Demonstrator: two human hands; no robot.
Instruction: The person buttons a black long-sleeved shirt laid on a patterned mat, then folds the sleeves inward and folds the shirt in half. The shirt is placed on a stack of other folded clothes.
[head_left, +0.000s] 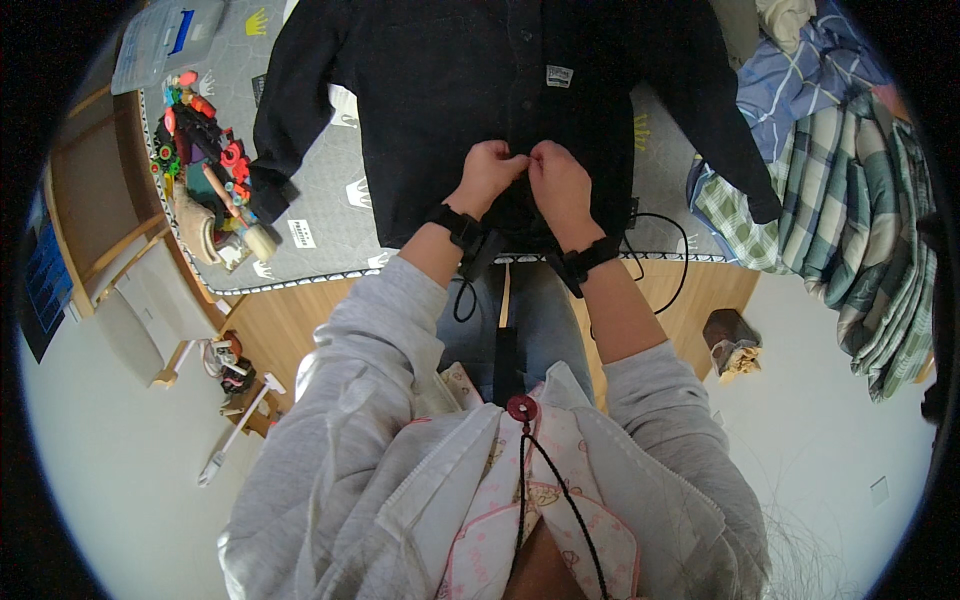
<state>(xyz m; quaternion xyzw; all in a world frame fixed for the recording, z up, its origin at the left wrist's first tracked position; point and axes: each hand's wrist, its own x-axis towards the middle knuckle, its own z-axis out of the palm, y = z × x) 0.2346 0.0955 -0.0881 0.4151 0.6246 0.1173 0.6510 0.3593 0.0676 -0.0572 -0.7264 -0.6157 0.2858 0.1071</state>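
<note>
So, L hand & R hand in closed pinch on blk shirt.

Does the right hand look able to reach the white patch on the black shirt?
Likely yes: the white patch lies uncovered just beyond the right hand, with only the black shirt between.

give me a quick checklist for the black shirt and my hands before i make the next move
1. Left hand and right hand together at the front of the black shirt: ok.
2. Button between the fingertips: cannot tell, the hands hide that spot.
3. Sleeves spread out to the sides: ok.
4. Right-side sleeve clear of the checked cloth: not ok, its end lies over it.
5. Toys off the shirt's body: ok, piled to the left.
</note>
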